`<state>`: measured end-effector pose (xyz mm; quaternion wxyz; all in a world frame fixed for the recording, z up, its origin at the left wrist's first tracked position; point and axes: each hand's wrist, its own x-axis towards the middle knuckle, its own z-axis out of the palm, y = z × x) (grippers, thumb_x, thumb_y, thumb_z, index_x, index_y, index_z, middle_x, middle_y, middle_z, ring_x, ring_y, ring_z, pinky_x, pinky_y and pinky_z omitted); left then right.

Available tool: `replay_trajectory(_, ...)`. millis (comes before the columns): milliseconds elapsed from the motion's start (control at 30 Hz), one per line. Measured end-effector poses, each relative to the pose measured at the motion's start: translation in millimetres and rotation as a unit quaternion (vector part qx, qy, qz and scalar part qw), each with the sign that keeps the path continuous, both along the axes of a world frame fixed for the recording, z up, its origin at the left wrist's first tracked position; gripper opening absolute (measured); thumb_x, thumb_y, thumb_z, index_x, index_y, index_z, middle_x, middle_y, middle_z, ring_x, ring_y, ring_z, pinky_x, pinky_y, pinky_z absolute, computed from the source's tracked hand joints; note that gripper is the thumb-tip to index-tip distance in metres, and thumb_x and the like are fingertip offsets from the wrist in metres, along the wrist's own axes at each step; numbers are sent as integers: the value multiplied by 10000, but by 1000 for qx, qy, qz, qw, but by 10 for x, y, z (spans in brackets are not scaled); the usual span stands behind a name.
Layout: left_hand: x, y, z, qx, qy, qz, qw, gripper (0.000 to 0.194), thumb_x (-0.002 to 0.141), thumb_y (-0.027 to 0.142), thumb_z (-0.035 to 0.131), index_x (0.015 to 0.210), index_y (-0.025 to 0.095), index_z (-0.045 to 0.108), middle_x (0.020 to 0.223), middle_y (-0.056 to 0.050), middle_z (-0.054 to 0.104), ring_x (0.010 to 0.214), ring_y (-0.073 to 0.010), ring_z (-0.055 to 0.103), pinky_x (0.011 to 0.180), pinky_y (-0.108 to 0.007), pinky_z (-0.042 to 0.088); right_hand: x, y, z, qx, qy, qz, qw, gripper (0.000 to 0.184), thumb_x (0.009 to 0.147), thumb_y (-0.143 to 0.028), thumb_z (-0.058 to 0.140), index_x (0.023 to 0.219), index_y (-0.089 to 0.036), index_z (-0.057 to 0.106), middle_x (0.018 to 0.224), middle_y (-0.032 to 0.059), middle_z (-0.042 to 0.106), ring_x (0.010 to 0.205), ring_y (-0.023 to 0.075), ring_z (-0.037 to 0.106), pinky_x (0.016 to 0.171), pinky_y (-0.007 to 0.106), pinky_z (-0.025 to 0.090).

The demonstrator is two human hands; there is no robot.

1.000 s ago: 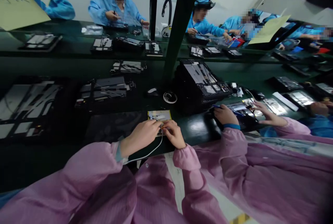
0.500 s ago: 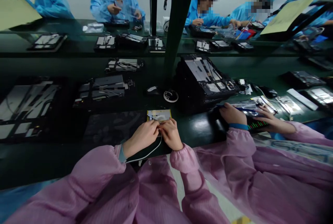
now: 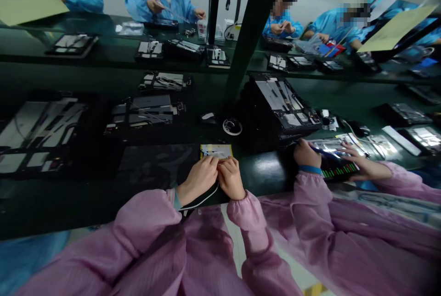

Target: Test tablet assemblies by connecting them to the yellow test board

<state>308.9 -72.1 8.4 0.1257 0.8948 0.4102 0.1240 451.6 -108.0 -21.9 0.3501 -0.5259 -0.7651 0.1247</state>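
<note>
My left hand (image 3: 199, 177) and my right hand (image 3: 230, 177) meet at the near edge of a small yellow-rimmed card (image 3: 216, 151) on the dark green bench (image 3: 265, 167). Both hands have their fingers curled into a pinch over something tiny that I cannot make out. A white wrist-strap cord (image 3: 203, 199) runs from my left wrist down toward my lap. A dark mat (image 3: 155, 165) lies just left of my hands. Pink sleeves cover both of my arms.
A co-worker in pink at my right works with a blue pen (image 3: 322, 151) over a device (image 3: 339, 170). A black fixture (image 3: 279, 108) stands behind my hands, with a tape roll (image 3: 232, 126) and a green post (image 3: 250, 34). Opened devices (image 3: 144, 112) lie on the conveyor. People in blue sit opposite.
My hands stay pinched together at the card and have closed in slightly. The view has shifted a little. The co-worker's hands have moved over the device at the right.
</note>
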Motion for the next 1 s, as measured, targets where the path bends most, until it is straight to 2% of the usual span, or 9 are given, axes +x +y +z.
replay_trajectory(67, -68, 37, 50, -29, -32, 9, 999, 280, 879, 160, 469, 1151, 130, 531, 930, -90, 644, 880, -215, 617, 814, -328, 495, 28, 5, 0, -7, 30, -28, 999, 220, 909, -192, 437, 842, -211, 646, 869, 59, 663, 967, 211, 578, 1004, 453, 360)
replay_trajectory(167, -290, 83, 88, -17, -59, -7, 998, 625, 872, 352, 555, 1410, 139, 318, 1101, -126, 640, 1017, -257, 601, 895, -396, 478, 116, 13, -5, -48, 126, -106, 985, 266, 918, -221, 395, 852, -206, 652, 867, 60, 666, 925, 210, 591, 909, 399, 422)
replay_trajectory(300, -592, 100, -1, 35, -34, -4, 999, 612, 858, 346, 548, 1412, 161, 365, 1371, -152, 518, 1307, -294, 425, 1120, -489, 294, 160, 16, 39, -82, 209, -186, 957, 344, 964, -289, 317, 973, -193, 646, 942, 75, 665, 920, 209, 603, 838, 356, 453)
replay_trajectory(400, -687, 96, -68, 45, -23, 27, 998, 582, 830, 269, 532, 1385, 136, 420, 1396, -139, 512, 1355, -289, 376, 1164, -489, 232, 11, 8, 156, -29, 94, -232, 968, 261, 942, -284, 397, 990, -206, 641, 974, 90, 642, 967, 244, 554, 887, 403, 406)
replay_trajectory(467, -716, 101, -74, 46, -17, 37, 998, 559, 802, 254, 544, 1344, 137, 476, 1382, -135, 528, 1353, -307, 375, 1154, -500, 256, -156, 7, 238, -18, 6, -217, 976, 225, 931, -237, 425, 986, -215, 642, 976, 97, 630, 977, 257, 525, 884, 413, 385)
replay_trajectory(567, -771, 116, -42, 47, -12, 34, 998, 455, 792, 249, 546, 1236, 152, 570, 1365, -127, 543, 1343, -322, 383, 1144, -521, 268, -405, 40, 287, -61, -92, -167, 980, 214, 928, -189, 435, 930, -222, 646, 920, 97, 619, 927, 256, 518, 838, 397, 389)
replay_trajectory(667, -824, 125, -1, 54, -14, 37, 998, 384, 802, 242, 541, 1172, 161, 607, 1340, -132, 554, 1326, -329, 401, 1148, -549, 245, -552, 130, 253, -113, -174, -154, 966, 176, 906, -170, 478, 858, -217, 641, 869, 106, 615, 881, 266, 524, 812, 403, 391)
replay_trajectory(833, -755, 154, 22, 73, -15, 27, 997, 297, 797, 195, 557, 1075, 167, 656, 1205, -160, 597, 1268, -352, 440, 1142, -593, 217, -601, 276, 251, -165, -191, -154, 955, 201, 870, -98, 477, 925, -207, 637, 912, 123, 632, 903, 283, 556, 790, 394, 401)
replay_trajectory(1000, -635, 264, -51, 68, -22, -8, 997, 210, 816, 153, 543, 983, 156, 669, 1164, -154, 593, 1252, -321, 457, 1139, -541, 254, -541, 220, 316, -135, -162, -180, 961, 265, 882, -81, 411, 979, -205, 625, 937, 101, 637, 860, 241, 588, 762, 346, 421)
